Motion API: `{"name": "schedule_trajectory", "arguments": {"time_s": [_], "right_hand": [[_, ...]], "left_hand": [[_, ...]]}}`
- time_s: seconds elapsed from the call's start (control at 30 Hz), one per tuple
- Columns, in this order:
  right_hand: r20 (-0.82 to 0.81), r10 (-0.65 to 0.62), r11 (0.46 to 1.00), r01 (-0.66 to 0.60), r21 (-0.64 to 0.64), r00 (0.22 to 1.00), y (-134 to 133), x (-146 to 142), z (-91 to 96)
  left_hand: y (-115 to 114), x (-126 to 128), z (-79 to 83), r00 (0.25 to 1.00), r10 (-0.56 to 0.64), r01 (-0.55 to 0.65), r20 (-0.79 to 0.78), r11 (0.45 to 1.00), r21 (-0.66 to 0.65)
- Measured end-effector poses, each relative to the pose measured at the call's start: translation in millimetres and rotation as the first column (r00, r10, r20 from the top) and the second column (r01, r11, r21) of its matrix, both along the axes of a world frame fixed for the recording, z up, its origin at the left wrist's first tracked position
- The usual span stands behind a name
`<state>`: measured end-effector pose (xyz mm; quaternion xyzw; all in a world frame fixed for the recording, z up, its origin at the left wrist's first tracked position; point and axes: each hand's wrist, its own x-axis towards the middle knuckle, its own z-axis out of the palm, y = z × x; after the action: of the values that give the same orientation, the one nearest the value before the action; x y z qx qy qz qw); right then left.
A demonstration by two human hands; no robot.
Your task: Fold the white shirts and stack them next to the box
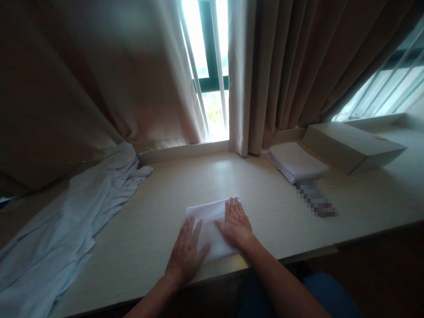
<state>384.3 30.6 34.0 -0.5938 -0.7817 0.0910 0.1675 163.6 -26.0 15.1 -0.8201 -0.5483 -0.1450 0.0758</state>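
A white folded cloth (213,232) lies flat near the front edge of the pale tabletop (159,221). My left hand (188,251) rests along the cloth's left side with its fingers spread. On the right side of the cloth lies my right hand (235,223), palm down, fingers stretched out and thumb pointing inward. Both hands touch the cloth from above and grip nothing. Parts of its left and right edges are hidden under them.
Crumpled white fabric (99,198) spreads over the left of the table. At the back right sit a stack of folded white cloth (296,161) and a pale box (354,143). A blurred-out item (316,198) lies before the stack. Curtains (265,66) hang behind.
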Motion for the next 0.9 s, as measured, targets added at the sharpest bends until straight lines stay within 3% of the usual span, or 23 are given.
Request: {"name": "schedule_trajectory", "arguments": {"time_s": [0.17, 0.27, 0.37, 0.57, 0.7, 0.8, 0.9], "right_hand": [[-0.012, -0.027, 0.998, 0.027, 0.055, 1.0, -4.8, -1.6, 7.6], [-0.018, -0.147, 0.984, 0.148, 0.102, 0.989, -4.8, -4.9, 8.5], [0.016, -0.24, 0.971, 0.24, 0.02, 0.971, -0.7, -8.5, 4.3], [0.032, -0.226, 0.973, 0.227, -0.041, 0.974, 1.7, -9.7, 1.8], [0.001, -0.225, 0.974, 0.225, -0.012, 0.974, -2.2, -9.4, 6.8], [-0.023, -0.22, 0.975, 0.219, -0.018, 0.975, -3.3, -10.2, 8.1], [-0.018, -0.229, 0.973, 0.229, -0.018, 0.973, -3.0, -11.2, 7.6]], "left_hand": [[-0.9, 1.2, 1.9, 1.0, 0.006, -0.006, 0.005, 1.0, -0.001], [-0.6, 1.0, 1.0, 1.0, 0.011, -0.011, -0.001, 1.0, -0.003], [0.0, 0.5, -0.4, 1.0, 0.006, -0.006, -0.005, 1.0, 0.009], [-0.8, 1.4, 0.6, 0.999, 0.009, -0.008, 0.031, 1.0, -0.023], [-2.9, 1.7, 3.4, 0.977, 0.044, -0.022, 0.208, 0.994, -0.11], [-0.1, -4.3, 8.2, 0.856, 0.207, -0.148, 0.474, 0.976, -0.159], [9.1, -15.8, 19.0, 0.554, 0.492, -0.362, 0.671, 0.869, -0.338]]}}
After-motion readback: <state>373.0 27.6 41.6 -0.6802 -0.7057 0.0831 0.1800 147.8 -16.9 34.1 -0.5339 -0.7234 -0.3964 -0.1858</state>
